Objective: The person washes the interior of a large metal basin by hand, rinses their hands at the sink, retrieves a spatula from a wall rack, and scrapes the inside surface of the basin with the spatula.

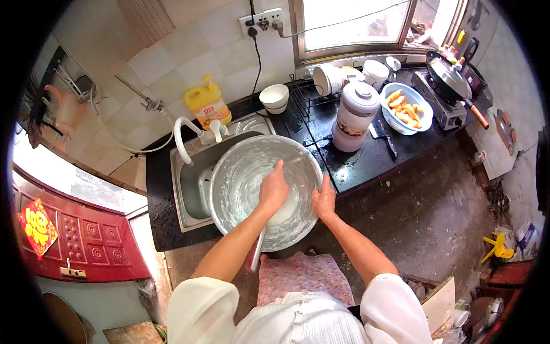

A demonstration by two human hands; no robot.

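At the far left a red door [86,243] carries a diamond-shaped decoration [38,228] in red and yellow. Next comes the dark surface [162,200] with a metal sink [195,192] set into it; a white curved faucet [179,140] reaches over the sink, and a yellow jug [200,98] stands behind. A large metal basin [226,189] is at the middle of the view, overlapping the right part of the sink and the front edge of the surface. The left hand [274,191] is inside it, fingers partly curled with one stretched forward; whether it grips anything cannot be told. A slim handle [259,245] shows beside the left forearm at the near rim, its other end hidden. Pale smears coat the basin's inside. Behind it stands a white bowl [275,98]. The right hand [324,199] is closed around the basin's right rim. Farther right on the surface are a lidded container [357,109], a knife [388,143] lying just beside it, and a pale blue basket [401,128] holding yellowish pieces of food [404,112]. Then a stove [452,118] bears a dark pan [441,69] with a lid, its wooden-tipped handle pointing outward. At the lower right is a yellow stool-like object [500,247].
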